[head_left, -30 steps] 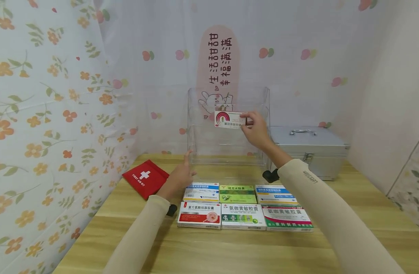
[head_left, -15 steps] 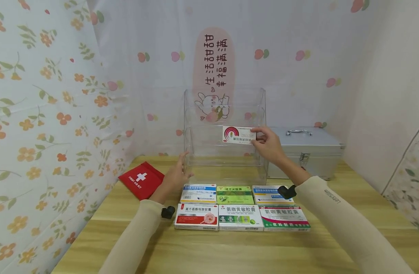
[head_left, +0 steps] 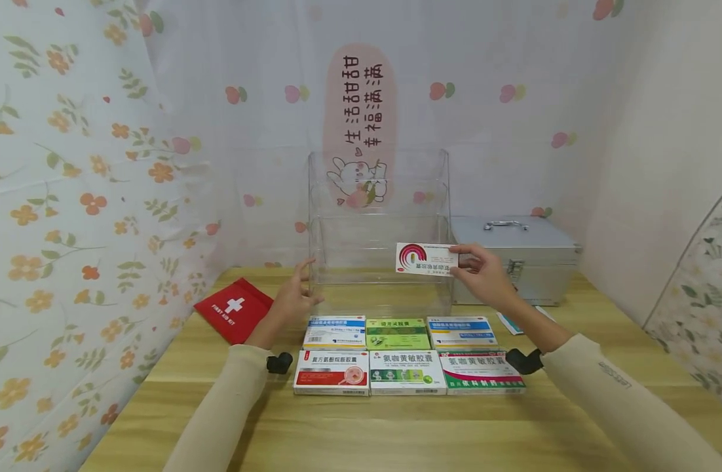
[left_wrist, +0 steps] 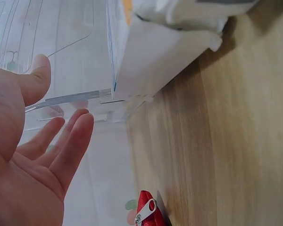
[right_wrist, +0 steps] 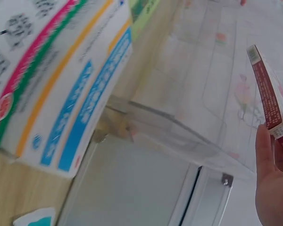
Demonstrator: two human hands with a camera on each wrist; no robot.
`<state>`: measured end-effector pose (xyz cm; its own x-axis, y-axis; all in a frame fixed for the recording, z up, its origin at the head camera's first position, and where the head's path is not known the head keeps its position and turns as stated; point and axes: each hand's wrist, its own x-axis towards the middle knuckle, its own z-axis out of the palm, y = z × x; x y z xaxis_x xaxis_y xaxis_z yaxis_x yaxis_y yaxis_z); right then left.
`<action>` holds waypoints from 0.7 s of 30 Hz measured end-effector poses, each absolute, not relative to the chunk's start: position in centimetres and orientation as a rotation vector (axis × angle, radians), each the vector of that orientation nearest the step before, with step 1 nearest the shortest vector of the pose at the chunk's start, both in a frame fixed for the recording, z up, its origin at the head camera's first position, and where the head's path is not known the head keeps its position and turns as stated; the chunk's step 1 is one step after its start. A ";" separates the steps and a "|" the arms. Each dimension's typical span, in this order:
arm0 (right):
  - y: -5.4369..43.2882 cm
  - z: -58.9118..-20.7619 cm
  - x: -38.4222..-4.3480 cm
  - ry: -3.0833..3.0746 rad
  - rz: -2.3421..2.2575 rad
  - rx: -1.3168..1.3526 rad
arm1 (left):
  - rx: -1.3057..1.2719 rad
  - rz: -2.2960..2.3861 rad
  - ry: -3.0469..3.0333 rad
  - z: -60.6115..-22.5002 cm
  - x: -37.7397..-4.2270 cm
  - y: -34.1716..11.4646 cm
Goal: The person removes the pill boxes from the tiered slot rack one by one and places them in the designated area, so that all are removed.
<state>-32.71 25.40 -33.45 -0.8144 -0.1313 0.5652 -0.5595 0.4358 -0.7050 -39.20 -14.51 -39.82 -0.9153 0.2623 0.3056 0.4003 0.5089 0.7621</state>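
Note:
My right hand (head_left: 485,275) pinches one end of a white medicine box (head_left: 427,259) with red arcs printed on it. It holds the box in front of the right side of a clear acrylic tiered rack (head_left: 379,233). In the right wrist view the dark red narrow side of the medicine box (right_wrist: 268,92) faces the camera, fingers and thumb at its lower end. At the rack's left edge is my left hand (head_left: 290,298), its fingers extended. The left wrist view shows the left hand (left_wrist: 42,141) with thumb and fingers spread either side of the rack's edge, holding nothing.
Several medicine boxes (head_left: 408,372) lie in two rows on the wooden table (head_left: 361,432) before the rack. A red first aid pouch (head_left: 234,308) lies at left. The silver metal case (head_left: 514,255) stands at right, with a small white and teal packet (head_left: 517,321) near it.
My right hand has lowered the medicine box from the rack's upper tiers and carried it rightward. The left hand stays by the rack's left edge. The head view has turned slightly right.

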 end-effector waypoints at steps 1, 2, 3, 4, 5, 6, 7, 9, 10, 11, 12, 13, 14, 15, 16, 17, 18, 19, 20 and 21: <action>25.7 -33.6 -32.4 -2.270 1.356 0.580 | -0.573 -1.377 -2.590 -39.8 -39.2 -14.5; 26.0 -33.8 -32.2 -2.272 1.363 0.586 | -0.576 -1.376 -2.588 -39.9 -39.2 -14.6; 26.4 -34.0 -31.9 -2.273 1.365 0.590 | -0.577 -1.379 -2.585 -39.9 -39.3 -14.6; 26.7 -34.1 -31.7 -2.277 1.366 0.594 | -0.579 -1.378 -2.584 -39.9 -39.3 -14.6; 27.1 -34.3 -31.5 -2.279 1.364 0.596 | -0.583 -1.373 -2.583 -40.0 -39.3 -14.6; 27.4 -34.4 -31.3 -2.286 1.358 0.598 | -0.583 -1.365 -2.586 -40.0 -39.4 -14.5; 27.7 -34.5 -31.0 -2.292 1.348 0.594 | -0.589 -1.355 -2.587 -40.0 -39.4 -14.5; 28.2 -34.6 -30.6 -2.320 1.318 0.576 | -0.583 -1.335 -2.594 -40.0 -39.4 -14.5; 28.4 -34.7 -30.3 -2.335 1.311 0.569 | -0.581 -1.320 -2.599 -40.0 -39.4 -14.4; 28.6 -34.7 -30.1 -2.345 1.312 0.563 | -0.568 -1.304 -2.607 -40.0 -39.4 -14.4; 28.7 -34.8 -29.9 -2.358 1.313 0.554 | -0.556 -1.289 -2.616 -40.1 -39.4 -14.4; 28.8 -34.8 -29.6 -2.365 1.312 0.549 | -0.545 -1.277 -2.626 -40.1 -39.4 -14.4; 28.9 -34.8 -29.4 -2.372 1.317 0.545 | -0.531 -1.266 -2.635 -40.1 -39.4 -14.3; 29.0 -34.8 -29.1 -2.370 1.326 0.548 | -0.523 -1.257 -2.642 -40.1 -39.4 -14.3; 29.1 -34.7 -28.8 -2.368 1.334 0.550 | -0.519 -1.249 -2.646 -40.1 -39.4 -14.3; 29.1 -34.7 -28.4 -2.361 1.336 0.552 | -0.518 -1.243 -2.649 -40.1 -39.4 -14.3; 29.2 -34.7 -28.1 -2.350 1.344 0.554 | -0.521 -1.242 -2.647 -40.2 -39.5 -14.3; 29.3 -34.8 -27.8 -2.336 1.356 0.559 | -0.522 -1.241 -2.647 -40.2 -39.5 -14.3; 29.4 -34.8 -27.5 -2.321 1.370 0.564 | -0.529 -1.242 -2.646 -40.2 -39.4 -14.3; 29.5 -34.9 -27.2 -2.305 1.384 0.572 | -0.534 -1.245 -2.643 -40.2 -39.4 -14.3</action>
<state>-27.19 29.55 -34.91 -0.8403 -0.1430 0.5229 -0.5287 0.4292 -0.7323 -39.41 -14.28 -40.24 -0.9211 0.2464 0.3016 0.3894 0.5871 0.7097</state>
